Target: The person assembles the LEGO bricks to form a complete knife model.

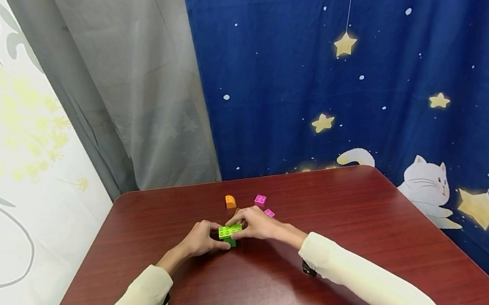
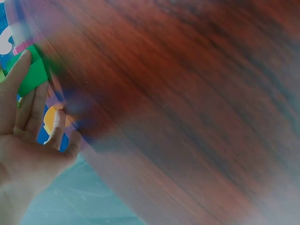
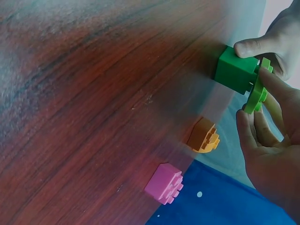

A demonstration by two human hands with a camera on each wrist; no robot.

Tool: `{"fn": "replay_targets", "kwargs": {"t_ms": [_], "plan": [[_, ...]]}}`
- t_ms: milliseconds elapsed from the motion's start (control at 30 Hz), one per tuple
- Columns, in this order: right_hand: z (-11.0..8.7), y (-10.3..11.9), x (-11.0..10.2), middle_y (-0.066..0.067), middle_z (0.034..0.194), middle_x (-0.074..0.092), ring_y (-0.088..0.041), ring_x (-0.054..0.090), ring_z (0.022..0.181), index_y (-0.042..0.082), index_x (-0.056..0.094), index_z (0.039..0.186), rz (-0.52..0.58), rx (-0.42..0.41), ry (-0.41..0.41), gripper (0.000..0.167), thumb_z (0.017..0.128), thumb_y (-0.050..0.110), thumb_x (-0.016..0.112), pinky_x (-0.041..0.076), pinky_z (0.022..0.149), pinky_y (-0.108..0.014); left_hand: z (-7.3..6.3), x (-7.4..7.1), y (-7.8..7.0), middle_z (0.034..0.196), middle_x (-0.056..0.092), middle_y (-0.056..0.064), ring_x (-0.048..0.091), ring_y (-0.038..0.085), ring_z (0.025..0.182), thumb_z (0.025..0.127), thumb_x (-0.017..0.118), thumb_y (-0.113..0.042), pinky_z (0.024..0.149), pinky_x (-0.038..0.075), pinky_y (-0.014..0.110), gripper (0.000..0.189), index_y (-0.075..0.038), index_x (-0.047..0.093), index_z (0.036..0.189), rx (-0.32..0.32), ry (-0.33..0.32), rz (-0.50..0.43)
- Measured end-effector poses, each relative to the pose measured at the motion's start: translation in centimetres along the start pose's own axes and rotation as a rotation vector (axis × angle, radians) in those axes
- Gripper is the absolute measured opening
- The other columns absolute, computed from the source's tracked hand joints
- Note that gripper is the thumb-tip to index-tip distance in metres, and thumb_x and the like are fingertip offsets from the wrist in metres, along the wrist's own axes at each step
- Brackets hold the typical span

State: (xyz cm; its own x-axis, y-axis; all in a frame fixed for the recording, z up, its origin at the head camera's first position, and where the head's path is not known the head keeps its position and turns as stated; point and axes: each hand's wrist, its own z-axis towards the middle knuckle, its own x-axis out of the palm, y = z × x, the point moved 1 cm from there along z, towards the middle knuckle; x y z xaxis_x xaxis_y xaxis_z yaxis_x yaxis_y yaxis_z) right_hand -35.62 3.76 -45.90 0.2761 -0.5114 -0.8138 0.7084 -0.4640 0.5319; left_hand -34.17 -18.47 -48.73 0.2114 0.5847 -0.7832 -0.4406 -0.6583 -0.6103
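My left hand [image 1: 200, 239] grips a dark green toy brick [image 3: 233, 70] by its sides, thumb on the near face. From the right, my right hand [image 1: 259, 223] pinches a thin light green studded plate [image 1: 226, 231] between thumb and fingers. The plate lies over the brick's studded top and sticks out past it toward the right hand. In the right wrist view some brick studs show in a narrow gap under the plate. The left wrist view shows the left fingers along the brick's side, and the plate is mostly out of that frame.
Beyond the hands on the reddish-brown table [image 1: 328, 213] lie a rounded orange brick [image 1: 230, 201] and a pink brick [image 1: 260, 200]. A second pink brick [image 1: 269, 213] and another orange piece [image 1: 237, 211] are partly hidden behind the right hand. Curtains hang past the table's far edge.
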Motion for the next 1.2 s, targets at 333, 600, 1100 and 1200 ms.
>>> {"fn": "replay_targets", "kwargs": {"t_ms": [333,600,1100,1200], "plan": [[0.21,-0.33,0.25,-0.003,0.105,0.074,-0.011,0.066,0.093,0.011,0.078,0.122,-0.016,-0.019,0.008,0.033,0.090,0.019,0.084,0.060,0.083,-0.034,0.11,-0.20,-0.31,0.090,0.074,-0.006,0.061,0.013,0.082,0.078,0.093,-0.025,0.075,0.050,0.030,0.030,-0.010,0.079,0.100,-0.019,0.009,0.000],[0.43,-0.18,0.08,-0.003,0.105,0.073,-0.013,0.066,0.093,0.011,0.077,0.122,-0.016,-0.020,0.031,0.033,0.091,0.019,0.083,0.060,0.085,-0.034,0.07,-0.34,-0.54,0.090,0.074,-0.005,0.059,0.013,0.080,0.079,0.093,-0.026,0.075,0.051,0.031,0.030,-0.010,0.078,0.100,-0.060,0.018,0.001],[0.37,0.01,0.18,-0.002,0.107,0.072,-0.010,0.065,0.093,0.012,0.077,0.123,-0.047,-0.008,0.043,0.034,0.091,0.020,0.083,0.059,0.085,-0.032,0.18,-0.05,-0.16,0.089,0.073,-0.006,0.059,0.009,0.074,0.080,0.092,-0.027,0.071,0.051,0.028,0.032,-0.010,0.078,0.102,-0.053,0.032,-0.006],[0.37,0.06,0.26,-0.003,0.108,0.073,-0.010,0.065,0.094,0.012,0.077,0.123,-0.041,-0.015,0.032,0.033,0.091,0.019,0.083,0.059,0.085,-0.033,0.14,-0.09,-0.25,0.087,0.072,-0.006,0.059,0.009,0.070,0.080,0.092,-0.026,0.069,0.051,0.027,0.031,-0.009,0.078,0.102,-0.059,0.033,-0.019]]}}
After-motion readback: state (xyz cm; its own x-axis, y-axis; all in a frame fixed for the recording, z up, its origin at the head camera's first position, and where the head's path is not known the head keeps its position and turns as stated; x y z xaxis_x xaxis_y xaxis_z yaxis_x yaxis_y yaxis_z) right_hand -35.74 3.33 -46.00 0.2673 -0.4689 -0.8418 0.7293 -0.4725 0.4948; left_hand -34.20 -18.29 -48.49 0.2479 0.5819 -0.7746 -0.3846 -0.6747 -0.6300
